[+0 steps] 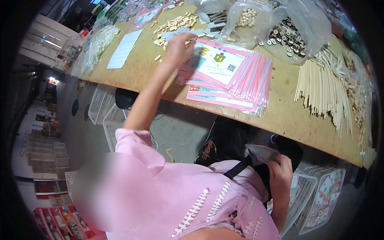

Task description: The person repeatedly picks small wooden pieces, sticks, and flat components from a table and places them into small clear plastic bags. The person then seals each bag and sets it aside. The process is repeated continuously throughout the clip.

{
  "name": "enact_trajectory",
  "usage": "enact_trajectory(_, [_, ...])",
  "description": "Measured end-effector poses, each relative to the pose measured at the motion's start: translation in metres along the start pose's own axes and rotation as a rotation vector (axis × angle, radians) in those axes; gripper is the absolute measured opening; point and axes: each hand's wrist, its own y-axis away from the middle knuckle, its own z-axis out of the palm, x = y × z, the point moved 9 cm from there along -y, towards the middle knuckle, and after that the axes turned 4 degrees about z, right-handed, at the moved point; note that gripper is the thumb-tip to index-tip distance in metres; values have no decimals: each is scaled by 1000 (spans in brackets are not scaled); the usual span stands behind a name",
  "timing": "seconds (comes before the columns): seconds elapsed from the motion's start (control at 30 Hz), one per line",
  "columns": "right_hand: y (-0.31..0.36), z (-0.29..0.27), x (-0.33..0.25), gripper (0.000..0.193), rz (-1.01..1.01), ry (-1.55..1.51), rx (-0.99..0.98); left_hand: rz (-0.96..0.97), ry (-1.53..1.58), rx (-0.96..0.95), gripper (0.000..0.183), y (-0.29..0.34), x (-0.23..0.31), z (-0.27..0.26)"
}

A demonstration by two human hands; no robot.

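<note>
Left hand [180, 50], nearer, is hovering by wooden pieces [172, 27], upper centre, grip unclear; right hand [281, 170] is pinching bag [262, 153], lower right.

We seem to be in a workshop: a long tan worktable [286, 100] carries loose small pale wooden blocks [176, 27] at its far side, bundled thin wooden sticks [320, 88] to the right, and pink-bordered plastic packets [228, 76] between. We see white slotted plastic baskets [298, 206] near right and stacked pale crates [42, 158] left.

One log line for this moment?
left hand: by pink-bordered rectangular plastic packets, contact unclear | right hand: holding shiny greyish packet
</note>
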Motion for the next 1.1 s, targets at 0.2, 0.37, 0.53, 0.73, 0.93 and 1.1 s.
enact_trajectory(0.2, [3,9,-5,15,-24,48,27,-210,-99,-215,37,-47,-73,31])
enact_trajectory(0.37, [0,10,-7,16,-19,87,13,-173,-114,-461,35,-57,-78,64])
enact_trajectory(0.53, [0,10,-6,15,-12,88,9,-171,-50,-403,32,-61,-87,60])
enact_trajectory(0.73, [1,12,-4,14,-6,75,20,-380,440,-250,45,-43,-101,48])
enact_trajectory(0.93, [-1,0,-8,14,-27,14,26,-504,1213,-193,40,-16,-18,41])
enact_trajectory(1.1, [-21,-11,-29,15,-130,-24,61,-242,1355,-505,43,28,144,47])
